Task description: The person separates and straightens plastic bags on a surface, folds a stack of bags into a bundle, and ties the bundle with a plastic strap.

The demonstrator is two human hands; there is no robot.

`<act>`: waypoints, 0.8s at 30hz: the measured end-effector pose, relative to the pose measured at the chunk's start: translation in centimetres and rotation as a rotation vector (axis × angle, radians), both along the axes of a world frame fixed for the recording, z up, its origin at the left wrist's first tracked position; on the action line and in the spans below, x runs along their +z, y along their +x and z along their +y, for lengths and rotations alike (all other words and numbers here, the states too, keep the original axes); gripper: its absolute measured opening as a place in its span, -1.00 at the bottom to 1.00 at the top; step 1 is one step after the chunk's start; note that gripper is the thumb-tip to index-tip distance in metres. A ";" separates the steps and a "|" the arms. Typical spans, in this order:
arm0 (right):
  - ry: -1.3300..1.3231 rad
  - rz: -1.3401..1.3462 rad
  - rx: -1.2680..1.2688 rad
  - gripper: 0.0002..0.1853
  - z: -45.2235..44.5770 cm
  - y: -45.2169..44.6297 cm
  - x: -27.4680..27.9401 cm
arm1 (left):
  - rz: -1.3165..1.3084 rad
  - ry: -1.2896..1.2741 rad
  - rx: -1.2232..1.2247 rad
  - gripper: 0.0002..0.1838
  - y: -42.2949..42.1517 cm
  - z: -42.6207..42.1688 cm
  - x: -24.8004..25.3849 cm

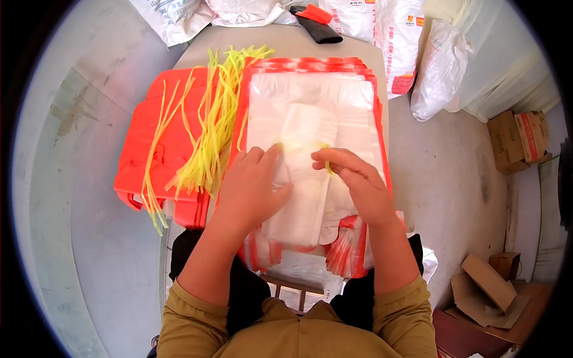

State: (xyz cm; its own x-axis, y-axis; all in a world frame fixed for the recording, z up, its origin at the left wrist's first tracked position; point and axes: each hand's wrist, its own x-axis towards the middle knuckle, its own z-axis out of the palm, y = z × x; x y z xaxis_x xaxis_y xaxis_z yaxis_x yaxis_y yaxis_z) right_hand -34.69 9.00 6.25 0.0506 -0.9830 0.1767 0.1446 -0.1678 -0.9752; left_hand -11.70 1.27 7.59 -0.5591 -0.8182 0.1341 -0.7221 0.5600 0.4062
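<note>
A folded bundle of clear plastic bags (298, 206) lies lengthwise in front of me, with a thin yellow strip (301, 145) across its upper part. My left hand (253, 188) rests at the bundle's left side, thumb apart from the fingers and fingertips by the strip. On the other side, my right hand (357, 182) pinches an end of the strip between thumb and fingers. Beneath is a wide stack of clear bags with red edges (352, 101). Gathered red-and-clear bag ends (349, 247) hang over the near edge.
Many loose yellow strips (209, 137) lie on a red plastic stool (161, 113) at the left. White printed sacks (403, 45) stand behind the table (206, 42). A black and red item (319, 27) sits at the far edge. Cardboard boxes (519, 140) are at the right.
</note>
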 end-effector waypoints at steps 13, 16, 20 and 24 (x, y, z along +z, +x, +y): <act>-0.283 0.749 -0.090 -0.57 -1.4 4.4 0.0 | 0.082 -0.132 0.036 -0.59 2.4 -1.2 -0.3; -0.274 0.752 -0.104 -0.57 -1.4 4.5 -0.1 | 0.032 -0.164 0.055 -0.71 3.2 -1.7 0.0; -0.226 0.755 -0.108 -0.56 -1.4 4.6 0.0 | 0.172 -0.015 0.115 -0.82 3.1 -1.4 1.1; -0.205 0.722 -0.153 -0.56 -1.2 4.9 0.3 | 0.618 0.449 -0.088 -0.85 2.9 -0.9 0.9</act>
State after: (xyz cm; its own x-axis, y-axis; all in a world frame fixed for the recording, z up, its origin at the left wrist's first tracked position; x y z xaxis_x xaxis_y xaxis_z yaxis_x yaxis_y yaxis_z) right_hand -29.76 7.77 6.51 0.0886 -0.9395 0.3309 -0.5564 -0.3223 -0.7659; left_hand -8.80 0.37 8.53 -0.5560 -0.8240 0.1088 -0.2500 0.2907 0.9236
